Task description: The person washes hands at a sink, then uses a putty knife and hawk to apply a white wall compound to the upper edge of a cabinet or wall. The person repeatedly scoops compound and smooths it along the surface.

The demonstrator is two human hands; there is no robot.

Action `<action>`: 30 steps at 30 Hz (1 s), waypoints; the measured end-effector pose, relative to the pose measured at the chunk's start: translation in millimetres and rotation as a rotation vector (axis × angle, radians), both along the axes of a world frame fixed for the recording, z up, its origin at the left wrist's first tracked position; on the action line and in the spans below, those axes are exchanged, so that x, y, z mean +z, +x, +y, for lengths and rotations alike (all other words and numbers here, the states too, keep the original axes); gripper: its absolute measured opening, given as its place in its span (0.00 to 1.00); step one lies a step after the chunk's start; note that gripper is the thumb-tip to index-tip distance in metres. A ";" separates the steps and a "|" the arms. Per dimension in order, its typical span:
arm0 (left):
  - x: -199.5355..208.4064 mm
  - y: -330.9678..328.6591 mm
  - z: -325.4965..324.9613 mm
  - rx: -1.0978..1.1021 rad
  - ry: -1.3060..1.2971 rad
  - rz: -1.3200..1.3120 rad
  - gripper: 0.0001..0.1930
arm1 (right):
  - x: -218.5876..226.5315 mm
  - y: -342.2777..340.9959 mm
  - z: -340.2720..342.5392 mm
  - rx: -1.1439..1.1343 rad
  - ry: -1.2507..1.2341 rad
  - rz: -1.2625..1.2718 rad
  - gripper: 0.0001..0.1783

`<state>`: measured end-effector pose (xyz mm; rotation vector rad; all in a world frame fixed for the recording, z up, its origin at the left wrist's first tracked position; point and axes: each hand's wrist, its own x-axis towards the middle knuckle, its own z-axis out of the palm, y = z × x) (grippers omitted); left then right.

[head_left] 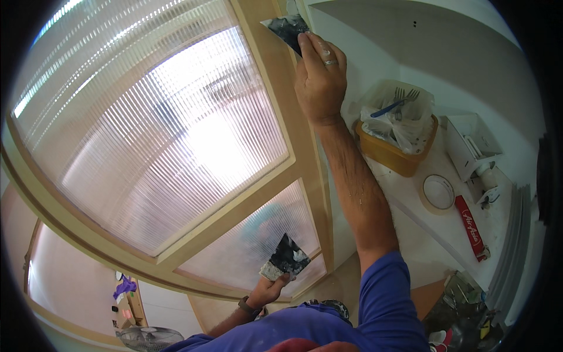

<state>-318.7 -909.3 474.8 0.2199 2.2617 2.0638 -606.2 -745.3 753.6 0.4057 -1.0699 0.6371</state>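
Note:
High up beside the wooden frame [280, 111], my right hand [321, 73] grips a putty knife [285, 29] with a dark, wide blade. Its blade lies close to the frame's edge where it meets the white wall; whether it touches cannot be told. Lower down, my left hand [271, 291] is closed round the handle of a second putty knife [287, 257], held blade up. White filler is smeared on this blade. Behind both hands stands the frame with its ribbed translucent panels [176, 135].
On the white shelf at right are a yellow tub [387, 154] with a plastic bag and forks [404, 100], a tape roll [438, 194], a red strap [471, 227] and an open white box [469, 146]. A fan [149, 338] stands lower left. Tools [460, 293] lie lower right.

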 end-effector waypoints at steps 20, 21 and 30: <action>7.6 -0.7 0.0 -0.008 -0.057 0.011 0.16 | 13.5 0.0 -6.5 -0.029 -0.024 0.007 0.13; 7.9 -0.9 0.4 -0.004 -0.043 0.019 0.16 | 11.9 2.6 -6.4 -0.021 -0.029 0.017 0.13; 8.0 -4.5 2.5 -0.009 -0.064 0.077 0.15 | 33.6 -0.3 -6.4 -0.027 -0.061 0.127 0.12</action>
